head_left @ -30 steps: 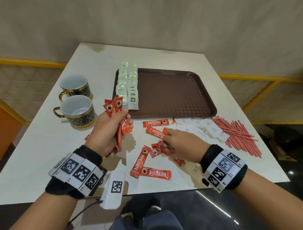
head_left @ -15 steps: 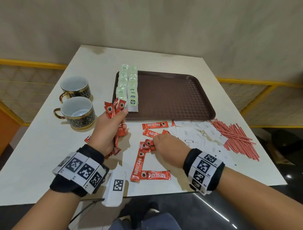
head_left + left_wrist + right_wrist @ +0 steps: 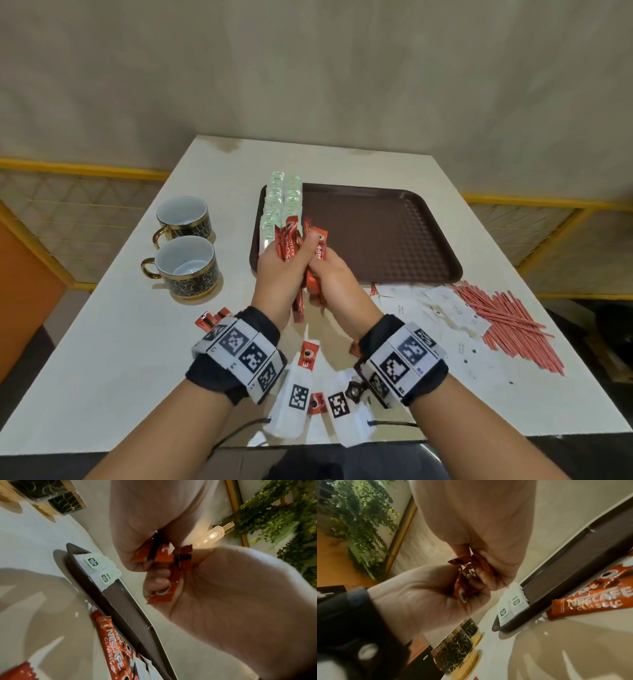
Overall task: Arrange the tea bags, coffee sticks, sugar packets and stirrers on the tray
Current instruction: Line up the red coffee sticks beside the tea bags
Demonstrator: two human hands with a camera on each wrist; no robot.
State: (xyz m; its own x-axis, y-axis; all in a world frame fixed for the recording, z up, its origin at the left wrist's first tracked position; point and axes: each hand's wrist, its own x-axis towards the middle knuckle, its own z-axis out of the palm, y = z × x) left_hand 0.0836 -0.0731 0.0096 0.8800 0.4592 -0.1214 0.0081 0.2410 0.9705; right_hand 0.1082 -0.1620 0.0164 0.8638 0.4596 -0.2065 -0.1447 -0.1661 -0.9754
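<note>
Since a second ago my right hand left the tabletop and joins my left hand; both grasp the coffee sticks above the tray. Only tea bags are arranged; sugar packets and stirrers wait

tray: table centre, far side
tea bags: 2 rows, tray's left edge
cups: 2, left of tray
sugar packets: near-right of tray
stirrers: right of packets
</note>
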